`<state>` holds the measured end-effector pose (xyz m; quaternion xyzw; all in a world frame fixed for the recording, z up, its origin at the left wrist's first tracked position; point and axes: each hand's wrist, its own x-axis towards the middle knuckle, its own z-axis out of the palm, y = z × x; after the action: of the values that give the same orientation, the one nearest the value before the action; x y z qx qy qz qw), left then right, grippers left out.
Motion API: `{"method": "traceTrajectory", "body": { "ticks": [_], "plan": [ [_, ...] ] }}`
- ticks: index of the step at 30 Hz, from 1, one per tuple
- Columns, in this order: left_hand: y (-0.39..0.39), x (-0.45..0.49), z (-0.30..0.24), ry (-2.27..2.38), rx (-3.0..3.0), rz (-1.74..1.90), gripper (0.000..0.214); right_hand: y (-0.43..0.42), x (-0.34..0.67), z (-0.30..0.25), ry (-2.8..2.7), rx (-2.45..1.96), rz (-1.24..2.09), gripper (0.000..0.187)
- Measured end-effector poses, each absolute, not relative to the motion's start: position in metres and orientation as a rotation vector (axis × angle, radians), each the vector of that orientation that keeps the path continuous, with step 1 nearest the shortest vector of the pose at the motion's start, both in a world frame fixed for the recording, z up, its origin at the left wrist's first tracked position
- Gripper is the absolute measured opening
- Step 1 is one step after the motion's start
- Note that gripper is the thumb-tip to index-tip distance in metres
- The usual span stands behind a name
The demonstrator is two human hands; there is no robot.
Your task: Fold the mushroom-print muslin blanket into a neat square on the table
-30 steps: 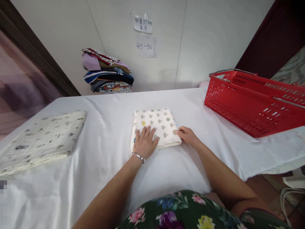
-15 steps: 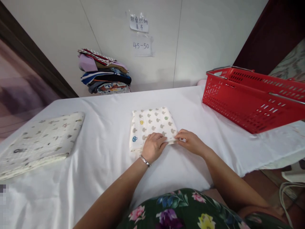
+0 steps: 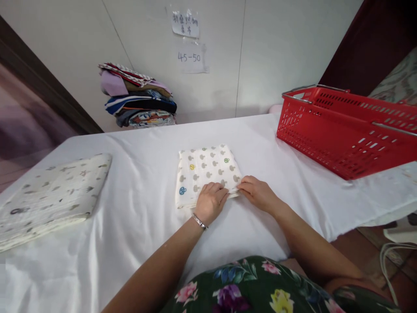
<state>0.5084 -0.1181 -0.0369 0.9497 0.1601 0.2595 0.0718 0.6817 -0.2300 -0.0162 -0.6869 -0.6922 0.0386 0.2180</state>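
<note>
A folded white cloth printed with small mushroom shapes, mostly grey with a few coloured ones, lies flat in front of me. My left hand grips its near edge, fingers on top and thumb at the rim. At the near right corner, my right hand pinches the layered edge between thumb and fingertips. The layers under my left fingers are hidden.
On the left of the white-covered table lies a larger folded patterned cloth. A red plastic basket with metal handles stands at the right. Several folded fabrics are stacked at the back, by a wall with paper signs.
My right fingers have closed tighter at the cloth's corner; the gap between thumb and finger is gone. My left hand stays on the near edge. The view has shifted slightly.
</note>
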Motion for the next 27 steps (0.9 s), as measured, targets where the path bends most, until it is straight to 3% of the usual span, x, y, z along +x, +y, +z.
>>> {"method": "traceTrajectory", "body": {
  "ticks": [27],
  "plan": [
    [-0.1225,0.507,-0.0354,0.385,2.892,0.698,0.02,-0.2354,0.6846,-0.0099,-2.011,-1.865,0.172,0.022]
  ]
}}
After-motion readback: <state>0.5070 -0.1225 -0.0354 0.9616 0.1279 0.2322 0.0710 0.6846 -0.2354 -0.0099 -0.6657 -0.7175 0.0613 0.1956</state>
